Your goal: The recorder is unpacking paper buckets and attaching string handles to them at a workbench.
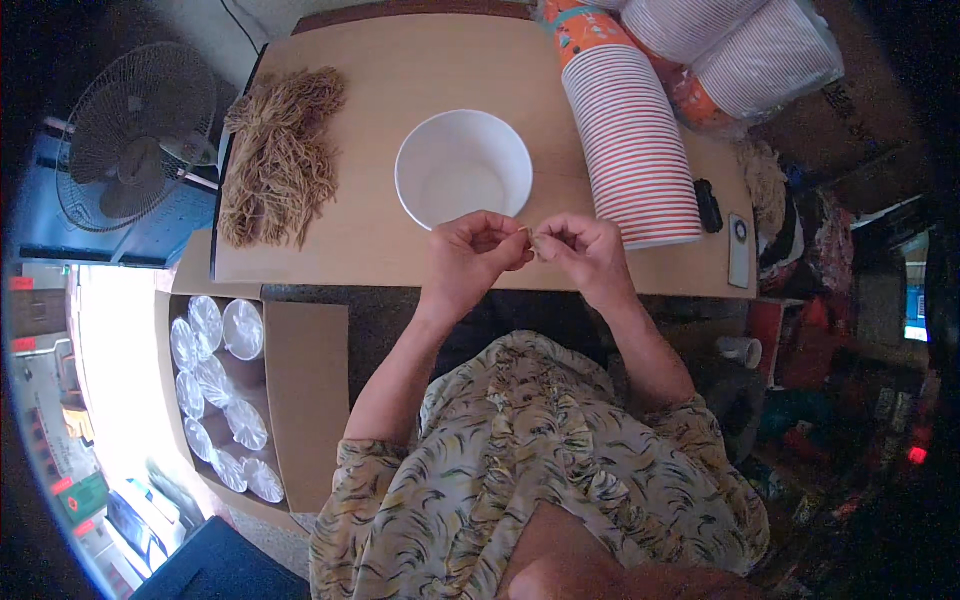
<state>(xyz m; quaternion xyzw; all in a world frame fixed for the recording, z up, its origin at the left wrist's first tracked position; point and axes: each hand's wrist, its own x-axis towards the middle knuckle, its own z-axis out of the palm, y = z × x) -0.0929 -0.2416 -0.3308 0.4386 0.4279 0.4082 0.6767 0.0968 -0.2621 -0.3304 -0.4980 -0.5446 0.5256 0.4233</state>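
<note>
My left hand (472, 262) and my right hand (588, 256) meet over the table's front edge, both with thumb and fingers pinched together. Between their fingertips shows a small tan strand (532, 236), mostly hidden by the fingers. Just beyond them a white paper bucket (465, 165) stands upright with its mouth toward me. A heap of tan twine (282, 155) lies on the table's left side. Right of the bucket, a long stack of nested paper tubs with red-striped rims (630, 145) lies on its side.
More bagged tub stacks (765, 60) fill the far right of the table (400, 60). A black object (708, 206) and a phone-like slab (739, 250) lie near its right edge. At left stand a fan (140, 140) and an open carton (305, 390) holding several plastic-wrapped stacks.
</note>
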